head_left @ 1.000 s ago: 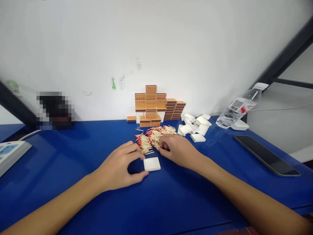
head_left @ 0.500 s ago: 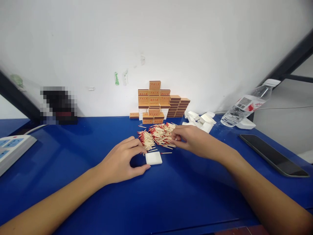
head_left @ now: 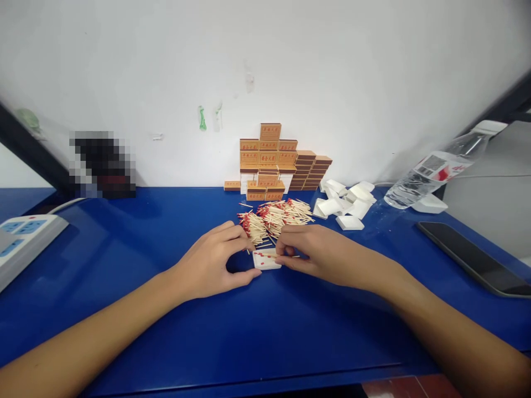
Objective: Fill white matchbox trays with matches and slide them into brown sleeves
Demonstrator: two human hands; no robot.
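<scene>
1. Right hand (head_left: 319, 254) has come back from the match pile (head_left: 274, 216) to the white tray (head_left: 266, 261). The tray was bare half a second ago and now shows red heads inside, so filling of this tray has started.
2. Blue bench (head_left: 124, 309) carries everything; both forearms lie across it.
3. Left hand (head_left: 207, 268): narrow pinch, thumb and forefinger on the tray's left edge, steadying it flat on the bench, same grip as before.
4. Right hand: fingers closed tight on a small bunch of matches (head_left: 260, 255), laid lengthwise into the tray. One stick pokes out on its right side.
5. Water bottle (head_left: 431, 174) leans far right, with a dark phone (head_left: 473, 257) lying flat in front of it and a power strip (head_left: 25, 243) at the far left edge.
6. Stacked matchboxes (head_left: 267, 160) stand against the wall, with brown sleeves (head_left: 309, 171) piled just beside them.
7. Spare white trays (head_left: 346, 202) lie heaped right of the pile, well apart from the hands.
8. The white tray sits front-centre, just before the match pile, between both hands.
</scene>
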